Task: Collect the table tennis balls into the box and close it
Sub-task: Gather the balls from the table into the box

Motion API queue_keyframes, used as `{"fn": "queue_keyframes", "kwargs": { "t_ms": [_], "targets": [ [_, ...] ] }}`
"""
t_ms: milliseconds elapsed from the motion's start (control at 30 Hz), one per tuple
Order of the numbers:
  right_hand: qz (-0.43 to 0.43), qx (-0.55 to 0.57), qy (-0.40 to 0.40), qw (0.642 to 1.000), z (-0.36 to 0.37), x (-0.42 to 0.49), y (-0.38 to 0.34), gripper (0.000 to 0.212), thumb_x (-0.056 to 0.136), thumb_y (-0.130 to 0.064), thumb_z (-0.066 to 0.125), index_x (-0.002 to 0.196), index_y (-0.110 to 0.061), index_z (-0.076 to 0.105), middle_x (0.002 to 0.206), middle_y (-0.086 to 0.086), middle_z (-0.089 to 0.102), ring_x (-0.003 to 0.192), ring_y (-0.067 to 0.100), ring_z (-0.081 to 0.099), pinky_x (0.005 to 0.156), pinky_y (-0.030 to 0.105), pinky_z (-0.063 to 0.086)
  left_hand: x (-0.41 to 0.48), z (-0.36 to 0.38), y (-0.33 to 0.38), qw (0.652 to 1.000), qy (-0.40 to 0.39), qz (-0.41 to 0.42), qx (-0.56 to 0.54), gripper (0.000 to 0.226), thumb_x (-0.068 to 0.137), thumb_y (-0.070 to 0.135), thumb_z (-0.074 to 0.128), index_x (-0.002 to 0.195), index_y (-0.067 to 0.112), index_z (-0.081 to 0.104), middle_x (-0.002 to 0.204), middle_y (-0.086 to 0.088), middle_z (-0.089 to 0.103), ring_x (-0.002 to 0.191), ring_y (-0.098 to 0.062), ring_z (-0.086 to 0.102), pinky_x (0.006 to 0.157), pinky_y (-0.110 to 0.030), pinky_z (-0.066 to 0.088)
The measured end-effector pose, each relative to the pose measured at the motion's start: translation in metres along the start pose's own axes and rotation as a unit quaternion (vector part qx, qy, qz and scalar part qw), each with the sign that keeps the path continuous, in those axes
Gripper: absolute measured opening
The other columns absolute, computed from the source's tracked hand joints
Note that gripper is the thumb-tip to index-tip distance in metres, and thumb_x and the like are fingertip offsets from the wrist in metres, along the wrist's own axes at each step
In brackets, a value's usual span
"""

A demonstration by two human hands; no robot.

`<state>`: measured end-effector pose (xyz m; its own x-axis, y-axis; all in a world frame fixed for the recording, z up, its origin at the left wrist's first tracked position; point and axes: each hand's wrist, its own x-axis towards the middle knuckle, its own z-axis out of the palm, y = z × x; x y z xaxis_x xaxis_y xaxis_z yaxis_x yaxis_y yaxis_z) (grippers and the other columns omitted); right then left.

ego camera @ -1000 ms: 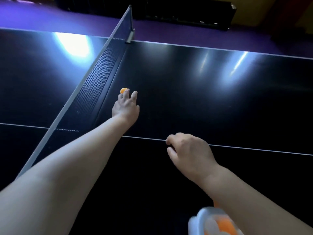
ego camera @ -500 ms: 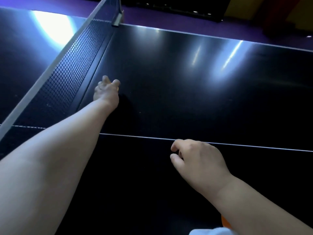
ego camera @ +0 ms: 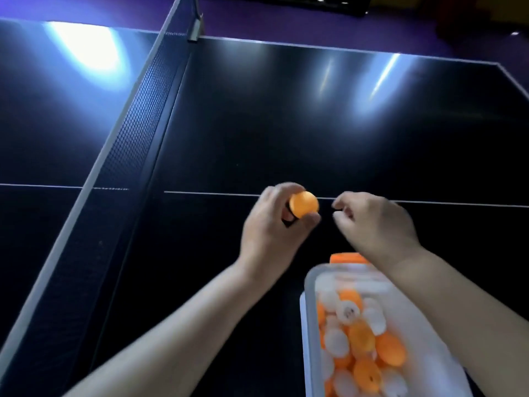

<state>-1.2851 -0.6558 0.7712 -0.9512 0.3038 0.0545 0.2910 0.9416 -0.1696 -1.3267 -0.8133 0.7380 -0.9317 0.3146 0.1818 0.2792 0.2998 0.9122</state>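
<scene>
Back from the net [ego camera: 137,133], the left hand [ego camera: 269,227] now sits at the centre of the frame; half a second ago it was stretched out toward the upper left. Its forearm rises from the lower left, wrist bent. Thumb and fingers pinch an orange ball [ego camera: 304,204] at their tips, held clear above the dark table [ego camera: 286,124]. The right hand [ego camera: 375,224] is lifted just beside it, close but not touching, back toward the camera. Its fingers curl inward, and I cannot tell whether they hold anything. Both hands hover over the white line [ego camera: 214,193]. The box [ego camera: 307,282] lies open at the lower right under the right forearm, filled with orange and white balls [ego camera: 360,339]. A blurred orange part [ego camera: 346,257] shows at its far end.
</scene>
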Motion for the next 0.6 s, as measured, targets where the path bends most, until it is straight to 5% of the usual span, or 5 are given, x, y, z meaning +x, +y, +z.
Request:
{"fn": "queue_keyframes", "kwargs": {
  "t_ms": [300,433,600],
  "targets": [
    [0.043,0.056,0.095,0.993,-0.031,-0.163,0.066,0.010,0.078,-0.011,0.059,0.082,-0.011,0.068,0.084,0.004,0.066,0.079,0.029,0.060,0.062,0.032,0.047,-0.145,0.000,0.057,0.982,-0.116,0.025,0.150,0.052,0.076,0.054,0.060,0.125,0.044,0.049,0.133,0.013,0.043,0.126,-0.010,0.027,0.107,-0.030,0.032],
    [0.040,0.064,0.081,0.994,-0.029,-0.216,0.074,0.011,0.074,-0.004,0.066,0.082,-0.010,0.067,0.088,0.005,0.065,0.083,0.030,0.060,0.065,0.033,0.048,-0.181,-0.004,0.073,0.965,-0.147,-0.079,0.202,0.080,0.077,0.045,0.065,0.143,0.041,0.022,0.151,0.011,0.016,0.136,-0.008,0.003,0.114,-0.029,0.012],
    [0.049,0.080,0.027,0.995,-0.024,-0.251,0.078,0.025,0.074,-0.001,0.065,0.096,-0.010,0.066,0.104,0.005,0.058,0.091,0.026,0.059,0.060,0.029,0.045,-0.222,-0.001,0.085,0.941,-0.151,-0.209,0.219,0.087,0.082,0.040,0.063,0.149,0.020,0.011,0.152,0.004,0.023,0.140,-0.015,0.018,0.115,-0.029,0.020]
  ]
}}
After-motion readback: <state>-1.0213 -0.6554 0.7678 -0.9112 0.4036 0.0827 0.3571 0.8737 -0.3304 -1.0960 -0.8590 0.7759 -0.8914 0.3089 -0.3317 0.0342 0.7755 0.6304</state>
